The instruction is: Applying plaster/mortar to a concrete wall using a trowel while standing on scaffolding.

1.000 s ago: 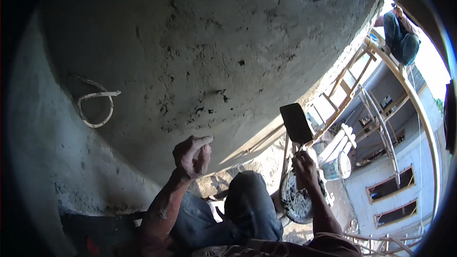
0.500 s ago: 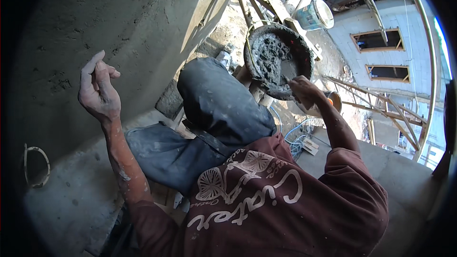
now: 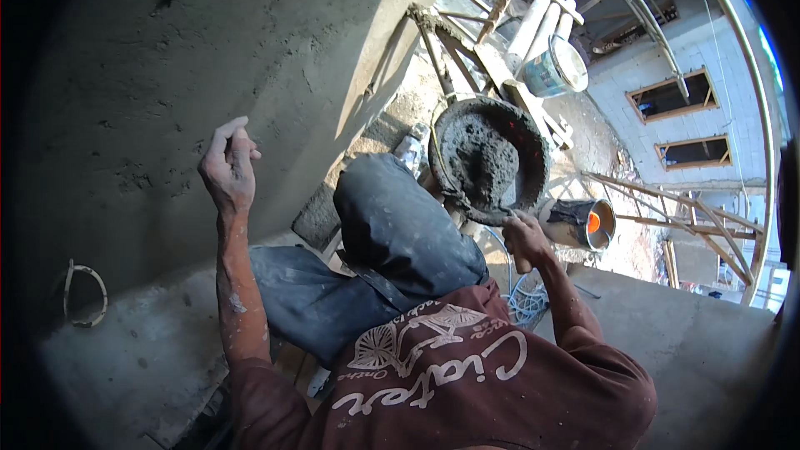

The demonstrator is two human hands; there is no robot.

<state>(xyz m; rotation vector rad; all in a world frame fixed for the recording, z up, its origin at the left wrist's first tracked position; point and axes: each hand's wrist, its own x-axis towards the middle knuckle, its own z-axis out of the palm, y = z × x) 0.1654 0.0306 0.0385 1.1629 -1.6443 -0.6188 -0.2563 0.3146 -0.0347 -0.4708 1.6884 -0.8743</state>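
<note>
My left hand [image 3: 229,168] is raised beside the grey plastered wall [image 3: 167,75], its fingers loosely bent and apart, with nothing in them. My right hand [image 3: 527,243] grips a trowel by its handle [image 3: 522,265], at the near rim of a round black bucket [image 3: 540,177]. The trowel's blade is down in the bucket, mostly hidden in a lumpy heap of wet grey mortar [image 3: 492,167]. The bucket stands beyond my bent knee [image 3: 383,217] in dark grey trousers.
Beside the bucket are a metal can [image 3: 562,225] with something orange in it and, higher, a white pail [image 3: 562,67]. Wooden scaffolding [image 3: 700,225] and poles cross the open side, with a block wall with window openings [image 3: 667,137] beyond. Blue hose [image 3: 525,308] lies coiled below.
The view has tipped down from the wall. The trowel, raised with its blade showing a second ago, is now down in the bucket's mortar. My left hand stays raised.
</note>
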